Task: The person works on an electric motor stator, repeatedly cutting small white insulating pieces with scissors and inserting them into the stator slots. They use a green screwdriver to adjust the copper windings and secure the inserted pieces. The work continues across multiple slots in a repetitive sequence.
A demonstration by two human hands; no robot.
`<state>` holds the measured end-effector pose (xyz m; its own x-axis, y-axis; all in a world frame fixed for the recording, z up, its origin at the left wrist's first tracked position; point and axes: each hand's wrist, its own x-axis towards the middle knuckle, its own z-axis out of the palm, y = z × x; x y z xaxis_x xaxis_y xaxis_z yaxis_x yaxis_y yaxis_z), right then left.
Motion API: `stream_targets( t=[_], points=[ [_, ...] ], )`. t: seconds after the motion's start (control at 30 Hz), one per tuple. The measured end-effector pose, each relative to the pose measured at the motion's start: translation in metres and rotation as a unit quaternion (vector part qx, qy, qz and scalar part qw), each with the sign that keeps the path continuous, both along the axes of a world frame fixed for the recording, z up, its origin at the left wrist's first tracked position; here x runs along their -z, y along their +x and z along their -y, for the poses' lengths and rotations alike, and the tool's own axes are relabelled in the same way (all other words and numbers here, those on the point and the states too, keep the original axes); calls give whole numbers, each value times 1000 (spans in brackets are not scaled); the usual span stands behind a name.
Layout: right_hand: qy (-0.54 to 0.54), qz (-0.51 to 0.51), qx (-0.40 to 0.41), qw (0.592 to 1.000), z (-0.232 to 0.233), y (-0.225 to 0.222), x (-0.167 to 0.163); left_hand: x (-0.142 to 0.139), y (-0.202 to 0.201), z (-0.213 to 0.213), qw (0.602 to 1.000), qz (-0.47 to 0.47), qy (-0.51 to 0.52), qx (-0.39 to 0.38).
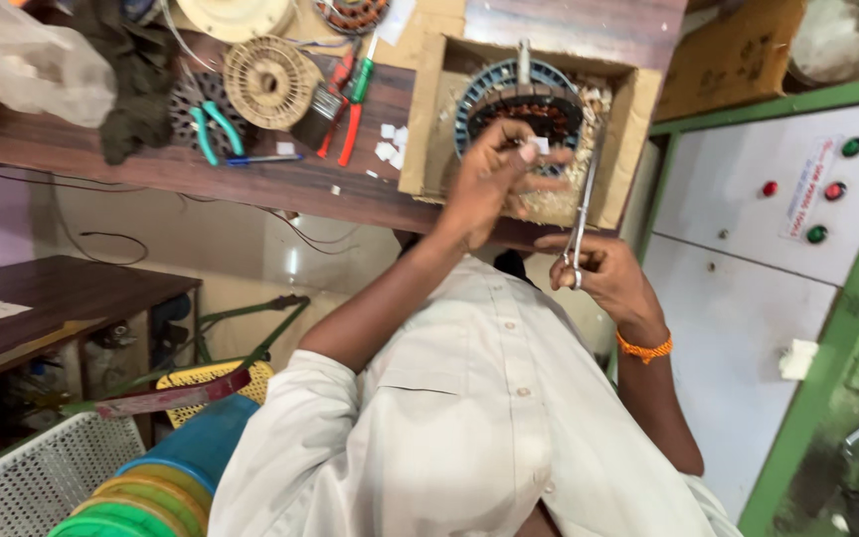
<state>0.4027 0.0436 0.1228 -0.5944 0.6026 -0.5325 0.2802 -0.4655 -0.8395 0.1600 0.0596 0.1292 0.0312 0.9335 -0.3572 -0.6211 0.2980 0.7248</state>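
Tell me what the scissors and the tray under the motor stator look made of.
Scissors, in the right hand: likely steel, given the thin, shiny silver blades. Tray under the stator: apparently plain cardboard, matte tan with raw cut edges.

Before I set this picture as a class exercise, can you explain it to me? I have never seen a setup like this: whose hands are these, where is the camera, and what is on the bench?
There is one picture, from a camera worn on the person's head, looking down over a pale shirt at their own two bare hands. The left hand pinches a small white piece above a round motor part wound with copper wire, which sits in a shallow cardboard tray. The right hand, with an orange band at the wrist, holds a pair of slim metal scissors. On the wooden bench lie teal-handled pliers, red and green screwdrivers, a cream slotted disc and small white scraps. To the right stands a grey cabinet with coloured buttons.
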Motion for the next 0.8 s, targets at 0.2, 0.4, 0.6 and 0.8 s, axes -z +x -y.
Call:
stream_targets(
  t=[0.2,0.4,0.6,0.8],
  points=[
    [23,-35,-16,999,-4,-7,-9,-14,1,23,997,-55,52,-5],
    [32,-23,-73,997,-7,-17,-19,-16,-17,20,954,-261,112,-92],
    [1,-57,-95,994,-4,-28,-20,-25,-14,18,953,-285,77,-74],
    [-1,-51,-84,995,-4,-30,-19,-26,-9,16,938,-320,113,-69]
  ],
)
